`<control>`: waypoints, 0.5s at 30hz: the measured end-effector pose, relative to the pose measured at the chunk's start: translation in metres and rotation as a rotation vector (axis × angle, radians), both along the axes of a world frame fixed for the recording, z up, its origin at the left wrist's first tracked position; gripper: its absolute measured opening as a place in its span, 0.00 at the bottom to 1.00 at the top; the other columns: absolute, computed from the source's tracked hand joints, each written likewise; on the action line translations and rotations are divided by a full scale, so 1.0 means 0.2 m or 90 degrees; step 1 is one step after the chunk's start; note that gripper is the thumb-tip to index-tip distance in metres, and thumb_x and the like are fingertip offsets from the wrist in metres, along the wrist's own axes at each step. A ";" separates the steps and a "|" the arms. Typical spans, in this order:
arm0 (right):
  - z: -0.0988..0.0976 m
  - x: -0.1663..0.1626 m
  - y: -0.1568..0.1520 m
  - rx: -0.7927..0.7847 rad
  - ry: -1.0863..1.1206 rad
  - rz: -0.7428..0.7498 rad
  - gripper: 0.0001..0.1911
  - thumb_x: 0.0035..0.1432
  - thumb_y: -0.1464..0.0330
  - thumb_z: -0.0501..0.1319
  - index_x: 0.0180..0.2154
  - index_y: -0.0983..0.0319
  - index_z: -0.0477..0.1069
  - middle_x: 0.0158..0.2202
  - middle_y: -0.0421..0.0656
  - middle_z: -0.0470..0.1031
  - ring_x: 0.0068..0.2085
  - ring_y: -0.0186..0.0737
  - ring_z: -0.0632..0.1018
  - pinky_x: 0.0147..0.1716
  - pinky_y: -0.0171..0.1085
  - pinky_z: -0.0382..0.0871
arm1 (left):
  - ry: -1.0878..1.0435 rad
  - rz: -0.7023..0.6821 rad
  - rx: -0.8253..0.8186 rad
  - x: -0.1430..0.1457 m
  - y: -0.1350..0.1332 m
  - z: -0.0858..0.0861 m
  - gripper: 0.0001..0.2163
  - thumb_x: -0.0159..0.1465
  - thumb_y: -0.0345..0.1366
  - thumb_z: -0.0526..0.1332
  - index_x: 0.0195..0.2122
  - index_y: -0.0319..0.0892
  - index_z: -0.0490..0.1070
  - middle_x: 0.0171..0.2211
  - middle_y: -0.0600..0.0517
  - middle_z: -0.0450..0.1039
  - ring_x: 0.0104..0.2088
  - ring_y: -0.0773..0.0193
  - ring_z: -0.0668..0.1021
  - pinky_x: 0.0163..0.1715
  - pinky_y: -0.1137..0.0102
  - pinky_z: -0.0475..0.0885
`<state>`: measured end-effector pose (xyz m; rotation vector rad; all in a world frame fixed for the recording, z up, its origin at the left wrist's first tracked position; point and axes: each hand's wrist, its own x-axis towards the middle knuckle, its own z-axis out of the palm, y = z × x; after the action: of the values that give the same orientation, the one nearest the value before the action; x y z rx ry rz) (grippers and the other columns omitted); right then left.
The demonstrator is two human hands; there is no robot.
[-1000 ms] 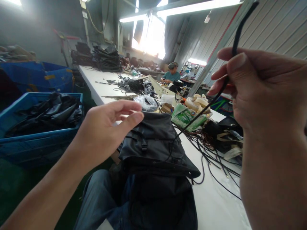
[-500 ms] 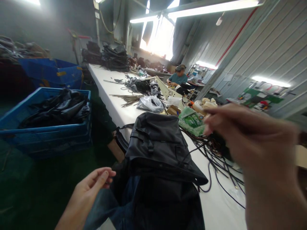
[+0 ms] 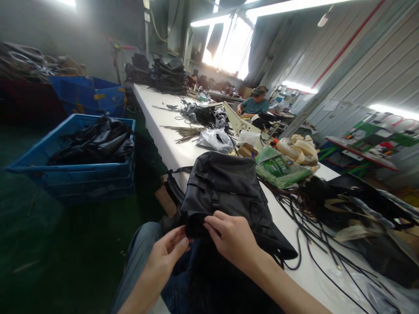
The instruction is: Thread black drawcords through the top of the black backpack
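A black fabric backpack (image 3: 225, 187) lies over the edge of the long white table (image 3: 170, 144), hanging down onto my lap. Both hands meet at its near rim. My right hand (image 3: 234, 237) pinches the dark rim with thumb and fingers. My left hand (image 3: 166, 253) touches the same edge from the left, fingers curled against the fabric. A bundle of thin black cords (image 3: 314, 235) trails across the table just right of the backpack; whether a cord sits between my fingers cannot be told.
A blue crate (image 3: 70, 172) holding black bags stands on the floor at left, another blue bin (image 3: 88, 93) behind it. Green packets (image 3: 281, 168), tape rolls (image 3: 299, 148), a plastic bag (image 3: 214, 139) and black material clutter the table. A person (image 3: 257, 104) sits far back.
My right hand dropped from face height, where it held up a black cord, to the backpack's rim. My left hand lowered too and came in to meet it.
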<state>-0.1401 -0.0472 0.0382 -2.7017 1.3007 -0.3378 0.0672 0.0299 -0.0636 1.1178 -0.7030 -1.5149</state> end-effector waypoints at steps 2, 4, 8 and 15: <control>-0.03 0.03 0.01 -0.010 0.032 0.003 0.10 0.77 0.68 0.60 0.42 0.56 0.80 0.37 0.38 0.80 0.33 0.37 0.81 0.30 0.41 0.55 | 0.007 0.016 0.002 -0.02 -0.01 -0.02 0.38 0.58 0.60 0.79 0.62 0.39 0.80 0.59 0.38 0.83 0.59 0.38 0.83 0.57 0.52 0.81; -0.08 0.04 0.02 -0.010 0.049 0.008 0.10 0.76 0.70 0.60 0.41 0.57 0.79 0.38 0.38 0.81 0.35 0.37 0.81 0.31 0.42 0.54 | 0.018 0.025 0.003 -0.02 -0.02 -0.04 0.38 0.58 0.59 0.79 0.62 0.39 0.79 0.59 0.37 0.83 0.59 0.38 0.83 0.56 0.53 0.82; -0.13 0.05 0.03 -0.011 0.060 0.011 0.09 0.74 0.72 0.60 0.40 0.58 0.77 0.40 0.38 0.82 0.36 0.37 0.82 0.32 0.42 0.55 | 0.040 0.024 0.004 -0.02 -0.01 -0.04 0.37 0.59 0.57 0.79 0.63 0.39 0.78 0.59 0.37 0.83 0.60 0.39 0.83 0.56 0.55 0.82; -0.09 0.09 0.02 -0.005 0.098 0.045 0.06 0.71 0.73 0.63 0.39 0.58 0.76 0.39 0.39 0.81 0.38 0.38 0.82 0.33 0.41 0.54 | 0.032 0.041 -0.006 -0.02 -0.01 -0.06 0.38 0.58 0.58 0.80 0.63 0.39 0.78 0.59 0.37 0.83 0.61 0.39 0.83 0.54 0.56 0.83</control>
<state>-0.1228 -0.0428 0.0200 -2.8212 1.2373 -0.1313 0.0639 0.0274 -0.0746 1.0819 -0.6329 -1.4784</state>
